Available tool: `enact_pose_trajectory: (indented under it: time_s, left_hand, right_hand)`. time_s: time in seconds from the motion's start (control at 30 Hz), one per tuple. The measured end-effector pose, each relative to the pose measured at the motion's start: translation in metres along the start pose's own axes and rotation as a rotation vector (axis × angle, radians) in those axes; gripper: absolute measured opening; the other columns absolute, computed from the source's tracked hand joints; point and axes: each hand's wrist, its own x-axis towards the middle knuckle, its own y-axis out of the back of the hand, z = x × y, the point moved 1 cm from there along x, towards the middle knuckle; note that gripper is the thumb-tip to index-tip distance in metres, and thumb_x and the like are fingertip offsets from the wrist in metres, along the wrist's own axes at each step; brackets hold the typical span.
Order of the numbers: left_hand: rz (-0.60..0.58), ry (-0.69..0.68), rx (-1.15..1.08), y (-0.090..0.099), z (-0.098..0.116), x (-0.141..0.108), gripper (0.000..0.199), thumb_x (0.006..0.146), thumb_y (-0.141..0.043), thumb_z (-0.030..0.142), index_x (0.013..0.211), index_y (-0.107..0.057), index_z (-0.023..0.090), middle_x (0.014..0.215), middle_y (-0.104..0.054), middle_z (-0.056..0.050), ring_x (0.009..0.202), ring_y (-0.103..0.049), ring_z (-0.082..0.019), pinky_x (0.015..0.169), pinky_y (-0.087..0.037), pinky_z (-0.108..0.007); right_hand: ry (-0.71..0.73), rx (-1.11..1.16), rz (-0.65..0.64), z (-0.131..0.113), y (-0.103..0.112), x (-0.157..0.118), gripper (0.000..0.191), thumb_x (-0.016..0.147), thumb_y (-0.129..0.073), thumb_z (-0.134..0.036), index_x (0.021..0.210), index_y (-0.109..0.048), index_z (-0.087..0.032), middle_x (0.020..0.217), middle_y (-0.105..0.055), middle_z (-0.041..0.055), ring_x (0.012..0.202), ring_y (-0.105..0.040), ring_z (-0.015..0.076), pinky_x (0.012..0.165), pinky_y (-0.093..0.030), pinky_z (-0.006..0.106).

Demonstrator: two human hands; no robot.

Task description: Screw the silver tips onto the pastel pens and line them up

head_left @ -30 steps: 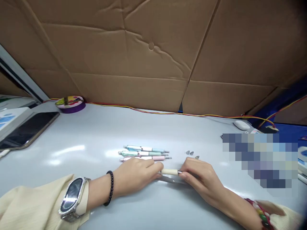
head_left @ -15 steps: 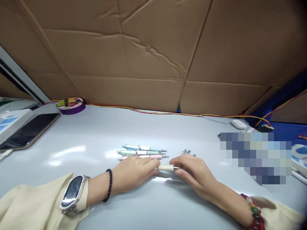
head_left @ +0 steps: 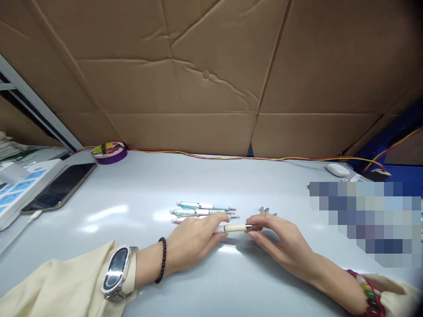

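Observation:
A cream and white pen (head_left: 235,228) lies level between my two hands, its metal tip pointing right. My left hand (head_left: 198,237) grips the white end between thumb and fingers. At the tip, the thumb and forefinger of my right hand (head_left: 280,237) pinch the metal part. Just behind are three pens side by side: a blue one (head_left: 206,206), a green one (head_left: 201,212) and a pink one (head_left: 176,220), which my left hand partly hides. Small metal tips (head_left: 264,210) lie beyond my right hand's fingers.
A purple round tape or tin (head_left: 109,154) stands at the back left. On the left are a phone (head_left: 61,187) and a power strip (head_left: 24,187). A white mouse-like object (head_left: 337,170) and a blurred-out item (head_left: 370,215) are at the right. Wires run along the cardboard (head_left: 185,88).
The view has shifted, so the scene sits slightly further right. The metal cone now shows on the cream pen's end at my right fingers, and more of the pen's white part is visible.

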Motion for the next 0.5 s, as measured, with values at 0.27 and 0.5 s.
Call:
enact_pose_trajectory:
  time_s: [0.27, 0.5]
  left_hand:
    - [0.050, -0.268, -0.251, -0.003, 0.012, -0.008, 0.044, 0.087, -0.048, 0.027, 0.127, -0.031, 0.027, 0.101, -0.053, -0.005, 0.083, -0.056, -0.019, 0.074, -0.048, -0.030]
    - [-0.106, -0.234, -0.626, 0.003, 0.021, -0.011, 0.050, 0.077, -0.056, 0.027, 0.121, -0.034, 0.024, 0.108, -0.051, -0.003, 0.095, -0.048, -0.019, 0.083, -0.044, -0.031]
  right_hand:
    - [-0.309, 0.335, -0.022, -0.010, -0.004, 0.001, 0.031, 0.096, -0.036, -0.042, 0.088, -0.057, -0.021, 0.062, -0.061, -0.0016, 0.058, -0.057, 0.0130, 0.059, -0.046, 0.024]
    - [-0.555, 0.969, -0.230, -0.026, -0.025, -0.002, 0.025, 0.089, -0.056, -0.040, 0.103, -0.056, -0.019, 0.081, -0.063, 0.0018, 0.074, -0.059, 0.0124, 0.064, -0.046, 0.023]
